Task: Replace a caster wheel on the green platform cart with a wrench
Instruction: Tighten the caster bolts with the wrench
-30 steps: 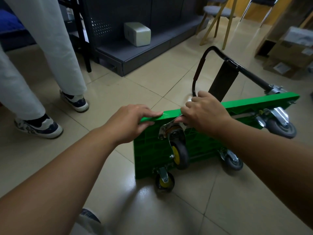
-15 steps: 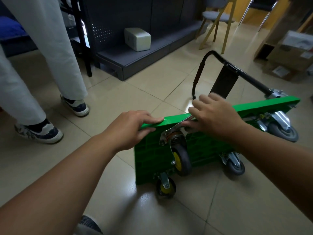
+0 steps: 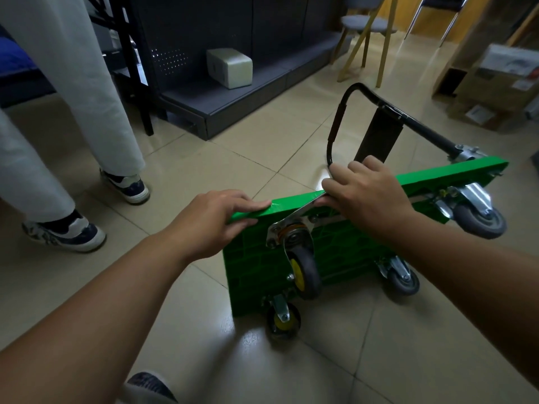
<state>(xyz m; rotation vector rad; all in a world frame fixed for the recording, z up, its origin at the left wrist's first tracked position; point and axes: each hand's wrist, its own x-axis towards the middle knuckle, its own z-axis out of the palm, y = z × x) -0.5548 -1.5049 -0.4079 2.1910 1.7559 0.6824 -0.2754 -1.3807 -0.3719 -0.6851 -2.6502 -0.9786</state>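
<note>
Green platform cart (image 3: 256, 275): on its side on the tiled floor (image 3: 204, 170), wheels toward the camera.
Left hand (image 3: 213, 225): fingers over the cart's top edge, thumb beneath, pinching it.
Right hand (image 3: 367, 196): fingers curled round the wrench (image 3: 300, 212).
Wrench head: at the upper yellow-hubbed caster wheel (image 3: 303, 269) plate.

no text or labels can be read.

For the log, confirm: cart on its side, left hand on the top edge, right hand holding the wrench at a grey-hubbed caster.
One error. The head view shows the right hand holding the wrench at the yellow-hubbed caster, not a grey one. The cart is on its side, left hand on its top edge.
</note>
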